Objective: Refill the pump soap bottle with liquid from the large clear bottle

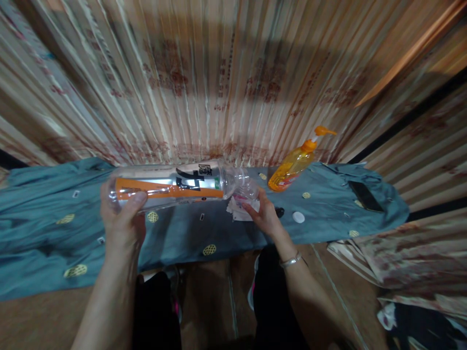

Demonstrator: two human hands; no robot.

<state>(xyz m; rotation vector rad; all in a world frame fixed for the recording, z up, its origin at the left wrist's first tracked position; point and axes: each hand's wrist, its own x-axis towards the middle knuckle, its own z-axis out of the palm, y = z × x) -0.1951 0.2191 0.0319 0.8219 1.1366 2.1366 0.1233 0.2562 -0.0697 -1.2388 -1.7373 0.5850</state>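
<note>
My left hand is closed around the base end of a large clear plastic bottle with an orange and silver label and black lettering. The bottle lies sideways in the air above the cloth, its neck pointing right. At its mouth is a small clear plastic cup-like piece, gripped by the fingers of my right hand. Whether the piece touches the neck or surrounds it, I cannot tell. Below it, a crumpled whitish packet or tissue with pink marks rests on the cloth.
A blue-green patterned cloth covers the narrow table. An orange pump bottle stands at the back right. Nearby are a white round cap, a small black object and a dark phone. A pleated curtain hangs behind.
</note>
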